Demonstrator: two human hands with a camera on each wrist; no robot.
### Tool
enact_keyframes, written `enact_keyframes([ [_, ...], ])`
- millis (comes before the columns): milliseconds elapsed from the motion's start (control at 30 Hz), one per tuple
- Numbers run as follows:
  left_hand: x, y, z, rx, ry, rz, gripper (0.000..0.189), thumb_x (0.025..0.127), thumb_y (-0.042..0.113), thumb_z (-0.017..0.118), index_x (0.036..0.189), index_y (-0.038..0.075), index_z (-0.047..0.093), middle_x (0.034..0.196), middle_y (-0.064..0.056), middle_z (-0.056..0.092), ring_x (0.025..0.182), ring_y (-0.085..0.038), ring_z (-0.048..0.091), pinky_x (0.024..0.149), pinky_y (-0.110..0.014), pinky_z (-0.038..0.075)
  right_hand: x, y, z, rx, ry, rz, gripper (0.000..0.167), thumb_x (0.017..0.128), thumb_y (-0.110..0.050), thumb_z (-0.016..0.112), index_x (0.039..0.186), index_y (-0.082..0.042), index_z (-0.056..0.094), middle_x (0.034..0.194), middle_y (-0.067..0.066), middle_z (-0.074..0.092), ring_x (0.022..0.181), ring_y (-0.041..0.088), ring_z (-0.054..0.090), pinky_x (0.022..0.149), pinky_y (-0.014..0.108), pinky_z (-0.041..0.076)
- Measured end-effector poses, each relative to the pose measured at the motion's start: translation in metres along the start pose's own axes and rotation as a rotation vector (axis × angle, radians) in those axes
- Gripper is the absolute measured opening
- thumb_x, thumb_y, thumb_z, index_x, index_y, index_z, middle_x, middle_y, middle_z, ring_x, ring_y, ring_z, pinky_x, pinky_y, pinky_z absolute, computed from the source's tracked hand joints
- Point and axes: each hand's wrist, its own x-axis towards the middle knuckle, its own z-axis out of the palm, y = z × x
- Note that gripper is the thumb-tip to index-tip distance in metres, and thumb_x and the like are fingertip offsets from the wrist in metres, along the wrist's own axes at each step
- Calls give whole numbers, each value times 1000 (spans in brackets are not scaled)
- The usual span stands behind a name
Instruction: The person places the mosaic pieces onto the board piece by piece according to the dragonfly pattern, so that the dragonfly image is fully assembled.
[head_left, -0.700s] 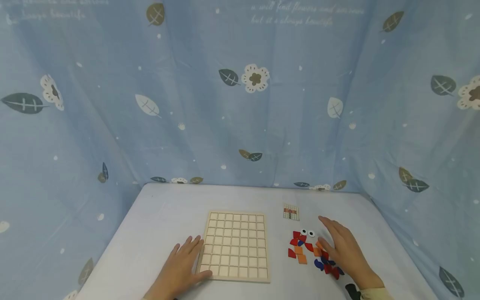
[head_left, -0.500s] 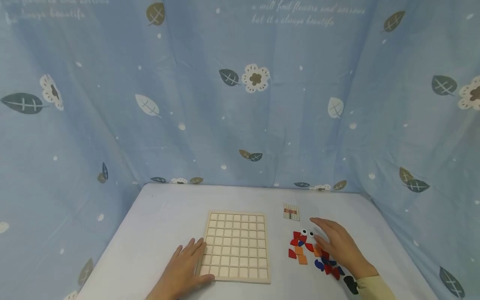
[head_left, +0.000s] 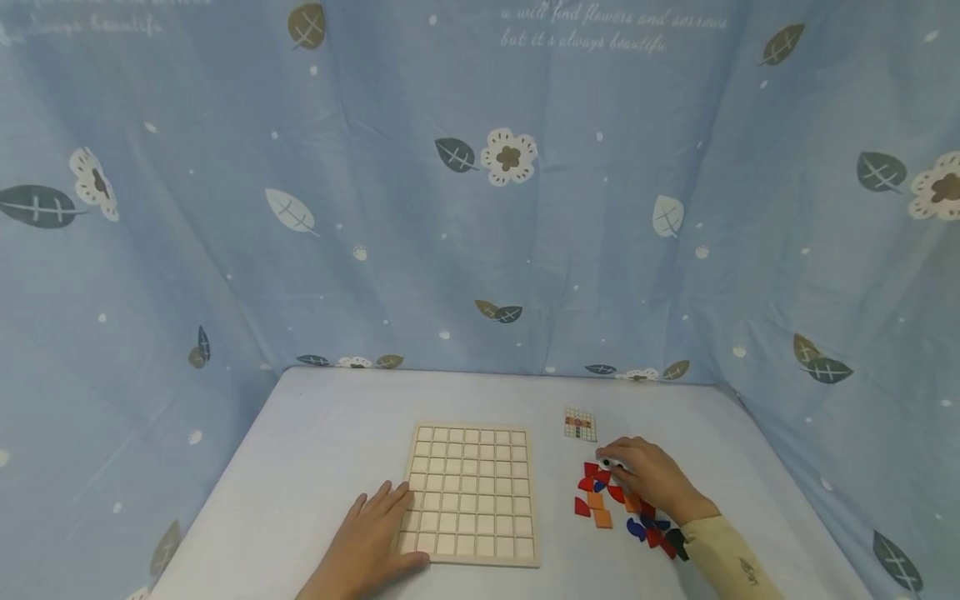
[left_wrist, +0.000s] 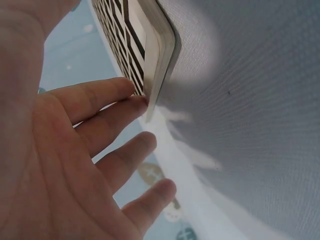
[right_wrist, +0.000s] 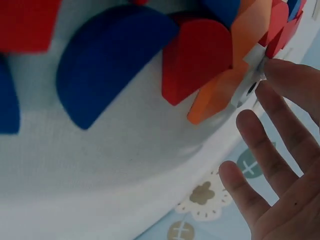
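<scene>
A square wooden grid board [head_left: 468, 485] lies on the white table. My left hand [head_left: 367, 537] rests at its lower left corner, thumb on the near edge and the other fingers along the left side. Right of the board, my right hand [head_left: 656, 479] reaches over a loose group of coloured pieces. Thumb and index finger pinch a white eye piece [head_left: 605, 462] with a black centre; a second one beside it is partly covered. In the right wrist view a blue half-round piece [right_wrist: 112, 62], a red piece [right_wrist: 197, 60] and an orange piece [right_wrist: 212, 100] lie nearby.
Behind the pieces lies a small pattern card [head_left: 580, 424] with a coloured figure on a grid. An orange square [head_left: 603, 518] and a red quarter-round [head_left: 582, 507] sit at the left of the group. Blue printed curtains [head_left: 480, 250] hang around the table.
My right hand has moved left over the pieces, and its thumb and index finger have closed on an eye piece. The left hand has barely shifted at the board.
</scene>
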Motion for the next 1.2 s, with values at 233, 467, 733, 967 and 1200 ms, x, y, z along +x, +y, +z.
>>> enact_keyframes([
  [233, -2, -1, -1, 28, 9, -2, 98, 75, 63, 79, 142, -3, 54, 152, -19, 48, 141, -44, 41, 112, -68, 30, 5, -1, 0, -56, 28, -78, 27, 83, -12, 84, 110, -15, 79, 109, 1, 72, 103, 24, 66, 91, 46, 57],
  [467, -6, -4, 0, 2, -15, -18, 96, 77, 65, 75, 140, -5, 55, 151, -19, 49, 140, -45, 42, 110, -69, 32, 7, -2, -1, -108, 19, -102, 29, 81, -14, 87, 108, -15, 79, 104, -1, 72, 96, 20, 64, 86, 42, 59],
  [733, -8, -2, -1, -15, -8, -24, 95, 78, 62, 77, 141, -6, 55, 151, -19, 48, 141, -45, 40, 111, -68, 31, 8, -5, -5, -153, 39, -118, 25, 81, -18, 87, 105, -17, 79, 100, -4, 71, 91, 17, 62, 83, 41, 58],
  [967, -8, 0, -2, -22, -22, -37, 96, 78, 61, 78, 141, -6, 54, 152, -19, 48, 141, -45, 40, 111, -68, 31, 15, -15, -7, -115, 97, -97, 29, 83, -24, 86, 109, -17, 77, 103, -3, 69, 94, 17, 62, 86, 43, 59],
  [1200, -8, -3, 2, -2, -6, -21, 96, 79, 62, 76, 142, -6, 53, 152, -19, 47, 140, -45, 41, 110, -68, 33, 37, -46, -3, -11, 240, -232, 31, 82, -22, 86, 110, -17, 76, 101, -6, 67, 88, 12, 61, 79, 36, 59],
])
